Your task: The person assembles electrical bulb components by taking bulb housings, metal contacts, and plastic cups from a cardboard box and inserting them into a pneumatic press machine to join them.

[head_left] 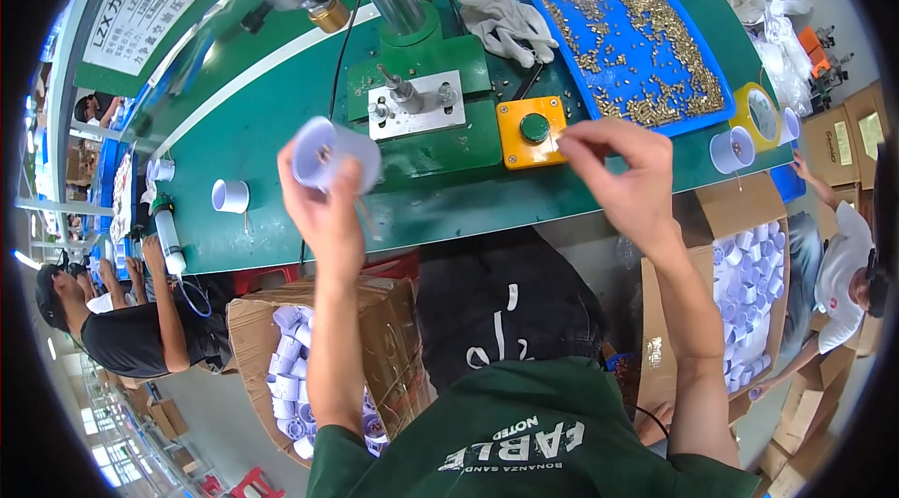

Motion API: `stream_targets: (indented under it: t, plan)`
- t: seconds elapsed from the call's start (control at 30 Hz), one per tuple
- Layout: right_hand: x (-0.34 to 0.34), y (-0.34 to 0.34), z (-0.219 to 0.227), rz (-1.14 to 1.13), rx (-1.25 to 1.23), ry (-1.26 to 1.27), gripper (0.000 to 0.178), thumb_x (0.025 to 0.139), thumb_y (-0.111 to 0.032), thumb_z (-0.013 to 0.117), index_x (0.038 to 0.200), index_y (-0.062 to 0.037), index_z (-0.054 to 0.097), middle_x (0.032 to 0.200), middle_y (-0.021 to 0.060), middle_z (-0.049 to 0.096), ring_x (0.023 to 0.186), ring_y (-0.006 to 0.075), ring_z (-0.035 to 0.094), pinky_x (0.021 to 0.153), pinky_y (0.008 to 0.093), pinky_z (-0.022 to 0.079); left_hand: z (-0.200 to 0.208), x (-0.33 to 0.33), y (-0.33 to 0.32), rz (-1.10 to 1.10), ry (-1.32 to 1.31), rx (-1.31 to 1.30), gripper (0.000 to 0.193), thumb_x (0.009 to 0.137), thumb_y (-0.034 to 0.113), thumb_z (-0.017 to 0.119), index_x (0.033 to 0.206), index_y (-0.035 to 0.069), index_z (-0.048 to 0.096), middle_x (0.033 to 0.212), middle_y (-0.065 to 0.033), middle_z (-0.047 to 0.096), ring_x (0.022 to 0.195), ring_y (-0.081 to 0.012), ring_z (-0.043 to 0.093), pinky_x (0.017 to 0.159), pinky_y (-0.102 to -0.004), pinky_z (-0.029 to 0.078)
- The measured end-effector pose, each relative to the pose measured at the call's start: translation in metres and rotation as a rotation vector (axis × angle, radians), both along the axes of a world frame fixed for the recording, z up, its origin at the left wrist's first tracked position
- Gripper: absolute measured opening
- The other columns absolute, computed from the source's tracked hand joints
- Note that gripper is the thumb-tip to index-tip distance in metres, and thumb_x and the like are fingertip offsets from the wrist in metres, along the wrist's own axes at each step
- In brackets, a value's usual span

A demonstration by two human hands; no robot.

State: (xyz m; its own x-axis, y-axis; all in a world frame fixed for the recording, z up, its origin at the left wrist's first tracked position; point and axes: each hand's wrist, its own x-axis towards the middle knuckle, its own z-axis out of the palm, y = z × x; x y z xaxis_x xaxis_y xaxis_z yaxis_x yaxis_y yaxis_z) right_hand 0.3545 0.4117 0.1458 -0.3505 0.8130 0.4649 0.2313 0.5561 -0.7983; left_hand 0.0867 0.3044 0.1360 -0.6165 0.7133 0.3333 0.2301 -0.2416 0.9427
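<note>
My left hand (328, 222) is wrapped round a pale lavender plastic cup (354, 149), tilted with its mouth up and to the left. A small metallic part shows inside the cup, and a thin lead hangs below it. To its right stands the green press base with a bolted metal plate (421, 116) and an upright pin. My right hand (626, 175) has thumb and fingertips pinched beside the yellow control box (513, 151) with its green button (535, 128). Whatever is in that pinch is too small to make out.
A blue tray (613, 34) of small brass pieces lies at the far right, near a white cloth (506, 25). Yellow tape (763, 114) and a cup (731, 151) sit right; another cup (229, 196) stands left. Cartons of cups (375, 339) flank me. Co-workers are at both sides.
</note>
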Motion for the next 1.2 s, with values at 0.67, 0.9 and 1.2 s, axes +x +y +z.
stream_targets:
  t: [0.67, 0.9, 1.2]
  plan:
    - [-0.001, 0.015, -0.057, -0.227, 0.072, 0.239, 0.006, 0.083, -0.004, 0.073, 0.087, -0.0007, 0.071, 0.071, 0.0057, 0.065, 0.058, 0.0113, 0.056, 0.052, 0.0229, 0.042, 0.058, -0.042, 0.066, -0.708, -1.093, 0.004, 0.042, 0.094, 0.023, 0.051, 0.124, -0.006, 0.050, 0.127, -0.0259, 0.053, 0.118, -0.0376, 0.051, 0.109, -0.0463, 0.033]
    - [-0.001, 0.015, -0.061, -0.224, 0.106, 0.256, 0.007, 0.082, -0.005, 0.074, 0.086, -0.0004, 0.071, 0.070, 0.0066, 0.066, 0.057, 0.0126, 0.057, 0.050, 0.0245, 0.042, 0.062, -0.017, 0.074, -0.473, -0.675, -0.052, 0.045, 0.097, 0.024, 0.051, 0.131, -0.006, 0.046, 0.136, -0.0246, 0.052, 0.133, -0.0370, 0.045, 0.112, -0.0443, 0.032]
    - [-0.002, 0.014, -0.064, -0.216, 0.130, 0.238, 0.008, 0.082, -0.007, 0.074, 0.086, -0.0001, 0.071, 0.071, 0.0078, 0.067, 0.059, 0.0133, 0.060, 0.052, 0.0243, 0.044, 0.064, -0.023, 0.077, -0.404, -0.363, -0.227, 0.050, 0.096, 0.043, 0.059, 0.129, 0.006, 0.053, 0.123, -0.0106, 0.063, 0.117, -0.0273, 0.060, 0.101, -0.0347, 0.043]
